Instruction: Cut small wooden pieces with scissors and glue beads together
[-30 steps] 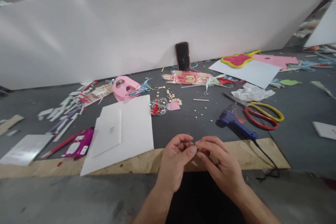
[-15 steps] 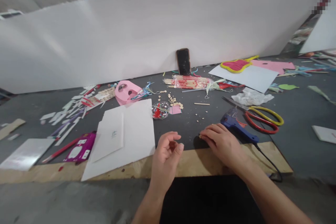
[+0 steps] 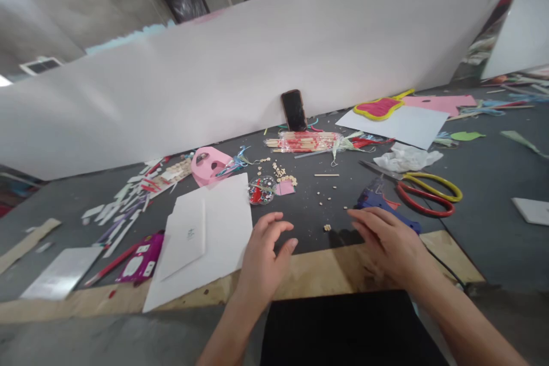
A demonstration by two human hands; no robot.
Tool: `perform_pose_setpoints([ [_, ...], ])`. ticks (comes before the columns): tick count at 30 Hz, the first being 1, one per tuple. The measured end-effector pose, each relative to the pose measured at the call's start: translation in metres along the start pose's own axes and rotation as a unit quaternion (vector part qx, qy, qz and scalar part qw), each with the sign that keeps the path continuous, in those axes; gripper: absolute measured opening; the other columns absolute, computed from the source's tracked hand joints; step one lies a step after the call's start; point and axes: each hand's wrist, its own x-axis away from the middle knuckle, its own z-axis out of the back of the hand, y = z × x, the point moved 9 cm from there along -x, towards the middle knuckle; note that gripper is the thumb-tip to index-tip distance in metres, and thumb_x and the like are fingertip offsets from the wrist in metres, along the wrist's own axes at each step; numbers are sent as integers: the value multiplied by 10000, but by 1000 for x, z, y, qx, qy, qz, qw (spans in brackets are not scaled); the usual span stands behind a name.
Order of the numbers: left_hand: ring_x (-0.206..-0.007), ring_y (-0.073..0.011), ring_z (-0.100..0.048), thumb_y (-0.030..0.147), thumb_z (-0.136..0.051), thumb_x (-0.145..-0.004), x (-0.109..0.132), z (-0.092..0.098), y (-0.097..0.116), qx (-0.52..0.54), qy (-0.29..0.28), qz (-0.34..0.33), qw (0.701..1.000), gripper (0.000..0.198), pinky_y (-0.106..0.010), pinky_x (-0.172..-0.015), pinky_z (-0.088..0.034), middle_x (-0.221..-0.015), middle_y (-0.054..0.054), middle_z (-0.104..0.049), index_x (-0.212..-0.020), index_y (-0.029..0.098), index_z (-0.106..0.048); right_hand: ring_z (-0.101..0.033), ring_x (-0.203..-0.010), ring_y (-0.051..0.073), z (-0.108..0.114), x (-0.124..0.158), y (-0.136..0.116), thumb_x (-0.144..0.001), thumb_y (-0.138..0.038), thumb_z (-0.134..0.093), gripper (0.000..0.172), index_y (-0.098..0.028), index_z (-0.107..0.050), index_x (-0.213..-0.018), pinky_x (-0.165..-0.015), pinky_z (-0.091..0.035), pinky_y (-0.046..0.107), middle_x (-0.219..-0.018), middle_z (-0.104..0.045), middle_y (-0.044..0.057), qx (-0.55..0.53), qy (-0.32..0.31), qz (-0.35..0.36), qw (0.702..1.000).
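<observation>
My left hand (image 3: 266,251) hovers over the table's front edge, fingers curved and apart, with nothing in it. Farther right, my right hand (image 3: 392,237) is open too, its fingers stretched out beside the glue gun (image 3: 369,197), which it partly covers. Between the hands a small cluster of pale wooden bits (image 3: 327,228) lies on the dark tabletop. Several loose bits and a thin wooden stick (image 3: 326,175) are spread beyond it. A pile of similar bits (image 3: 281,172) sits near a round clear container (image 3: 261,190) of red, black and white pieces and a pink card (image 3: 285,187).
Large scissors (image 3: 429,194) and crumpled tissue (image 3: 407,157) lie right. White sheets (image 3: 234,223), a purple packet (image 3: 139,257) and a pink mask-like cutout (image 3: 211,164) are left. A phone (image 3: 294,110) leans on the white partition (image 3: 193,80), behind bundled sticks (image 3: 306,142).
My right hand has let go of the small wooden cluster and moved right, its fingers opening. The left hand stays nearly in place. The view has tilted up slightly.
</observation>
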Motion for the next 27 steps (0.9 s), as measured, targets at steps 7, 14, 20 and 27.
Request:
perform_pose_setpoints([
  [7,-1044,-260,-526,324,-527,-870,-38,2,38,-155,-13,-151,976,332,-445,-940,-401,-1017,-80,-644,-582,191,-627,-583,-499,141,51,37,37,-899,-290,-413,213,-228,-591,-997,-473,-450,241,-669,-650,-1,-6,99,-136,986],
  [14,-1030,-225,-530,137,-603,-784,-90,-52,58,-216,-70,-207,952,227,-387,-942,-396,-1037,-54,-654,-977,224,-685,-597,-544,149,65,63,58,-889,-313,-430,200,-236,-591,-981,-527,-467,266,-757,-668,19,5,134,-189,973],
  [20,-955,-235,-572,165,-543,-833,-103,-90,72,-223,-121,-203,946,232,-380,-880,-410,-1003,-65,-689,-1018,212,-675,-588,-872,228,58,70,53,-887,-320,-481,198,-229,-591,-1023,-748,-490,371,-947,-606,85,4,121,-113,986],
  [27,-1076,-264,-494,324,-667,-761,-51,-100,94,-139,-244,-255,925,359,-409,-929,-364,-1165,-52,-609,-1115,277,-628,-555,-913,232,43,70,46,-875,-249,-512,199,-237,-580,-1062,-779,-481,388,-999,-583,87,-31,87,-102,991],
])
